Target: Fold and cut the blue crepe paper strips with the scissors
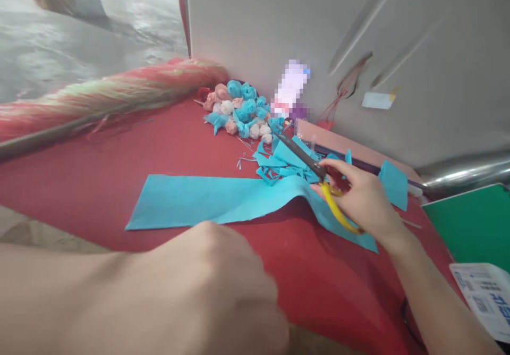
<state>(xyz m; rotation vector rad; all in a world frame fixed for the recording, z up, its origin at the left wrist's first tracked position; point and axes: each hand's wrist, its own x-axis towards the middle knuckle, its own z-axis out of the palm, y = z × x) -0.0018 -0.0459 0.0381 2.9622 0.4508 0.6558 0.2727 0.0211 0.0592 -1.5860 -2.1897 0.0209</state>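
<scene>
My right hand (364, 198) grips a pair of scissors (337, 206) by the yellow handles, and the dark blades point up and left over blue scraps (279, 161). Beneath the scissors runs a long strip of blue crepe paper (187, 198), flat at its left end and arched up near my right hand. Large and blurred in the foreground, my left hand (223, 286) is closed with the back of it toward me. The palm side and anything in it are hidden. Blue, pink and white paper roses (245, 110) lie heaped beyond the scraps.
A red table surface (131, 153) carries the work. A bundle of pale and pink strands (111, 92) lies along its left edge, by a grey panel (263, 25). A blurred-out phone (292, 86) leans there. A green board (470, 225) and a printed packet (484, 296) are at right.
</scene>
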